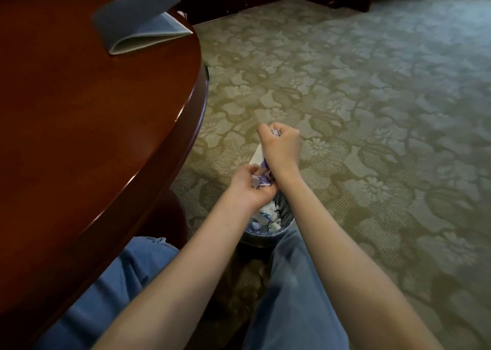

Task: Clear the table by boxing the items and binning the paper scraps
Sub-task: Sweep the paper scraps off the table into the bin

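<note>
Both hands hover above a small round bin point(285, 223) on the floor between my knees; it holds several white and purple paper scraps. My left hand point(251, 186), palm up, cups purple and white paper scraps point(261, 181) in curled fingers. Just beyond it, my right hand point(280, 146) is closed round more scraps, a bit of crumpled paper point(275, 132) showing at the top of the fist. White paper point(257, 155) hangs below that fist. On the table's far edge lies a grey folded box point(140, 21), flat and partly open.
A dark red wooden table point(93, 116) with a curved edge fills the left. Patterned green carpet point(358, 97) spreads to the right. My legs in blue jeans point(295, 283) flank the bin. Dark furniture stands along the far wall.
</note>
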The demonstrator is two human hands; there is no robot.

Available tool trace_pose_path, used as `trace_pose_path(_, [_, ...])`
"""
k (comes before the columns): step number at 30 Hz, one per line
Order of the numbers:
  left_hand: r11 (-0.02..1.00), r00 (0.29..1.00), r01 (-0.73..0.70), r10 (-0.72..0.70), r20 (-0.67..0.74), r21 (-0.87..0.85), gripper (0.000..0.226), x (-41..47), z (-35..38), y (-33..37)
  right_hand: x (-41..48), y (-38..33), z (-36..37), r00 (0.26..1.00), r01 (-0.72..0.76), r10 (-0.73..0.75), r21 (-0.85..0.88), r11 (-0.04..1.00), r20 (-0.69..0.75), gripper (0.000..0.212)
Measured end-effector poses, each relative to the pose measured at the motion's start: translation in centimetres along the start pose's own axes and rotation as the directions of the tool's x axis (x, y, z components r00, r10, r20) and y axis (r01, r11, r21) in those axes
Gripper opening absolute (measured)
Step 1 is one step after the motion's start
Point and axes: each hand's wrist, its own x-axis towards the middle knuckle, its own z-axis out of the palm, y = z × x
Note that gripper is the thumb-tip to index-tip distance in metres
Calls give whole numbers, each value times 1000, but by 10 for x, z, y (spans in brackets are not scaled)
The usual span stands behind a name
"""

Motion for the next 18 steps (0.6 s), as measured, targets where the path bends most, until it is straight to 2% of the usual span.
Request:
trace_pose_path(6, [996,989,-5,17,-145,89,41,43,5,-6,18,67,5,989,-147,146,-67,987,-25,45])
trace_pose_path(13, [986,952,14,38,-304,166,38,86,5,-7,24,123,18,958,-285,287,-106,953,4,46])
trace_pose_path(18, [958,919,73,44,-392,278,35,137,-12,-4,25,155,22,886,-460,464,-86,884,26,36])
